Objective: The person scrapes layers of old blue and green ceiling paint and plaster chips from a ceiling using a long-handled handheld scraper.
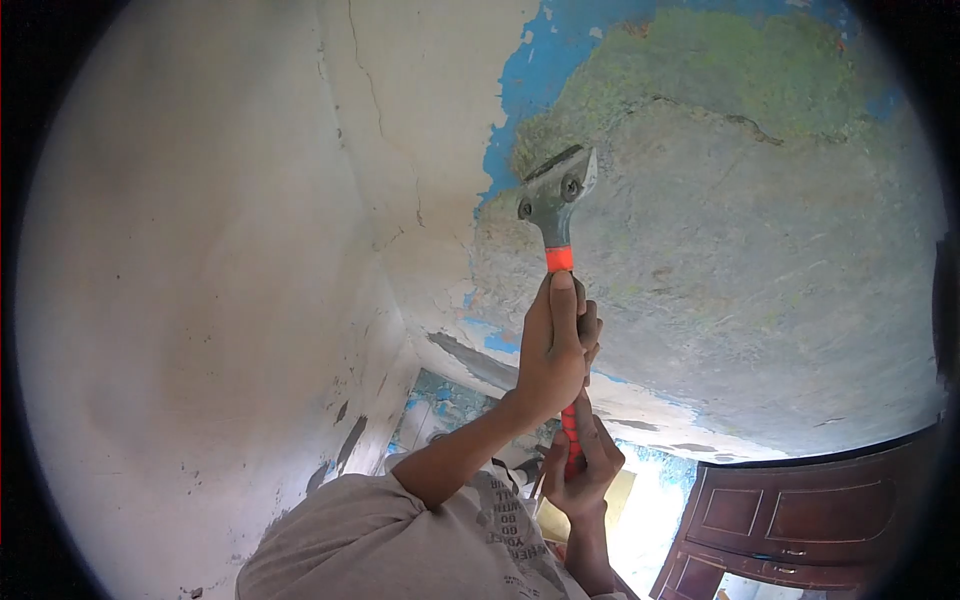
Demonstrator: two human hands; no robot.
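A long-handled scraper (551, 215) is held upright in both my hands, its wide metal head with two bolts uppermost. My left hand (556, 345) wraps round the upper shaft, the thumb lying along it just under the orange-red collar (559, 259). Lower down, my right hand (584, 466) grips the red-and-black handle (571, 432). The blade overlaps the wall (700, 230) where bare grey plaster meets a strip of blue paint (497, 160). Part of the shaft is hidden behind my left hand.
Cracked off-white paint (430, 80) covers the surface left of the blue strip, with a plain wall (180, 280) further left. A green patch (730, 65) lies above the grey plaster. Dark brown wooden cabinets (800, 510) stand at lower right, beside a bright area.
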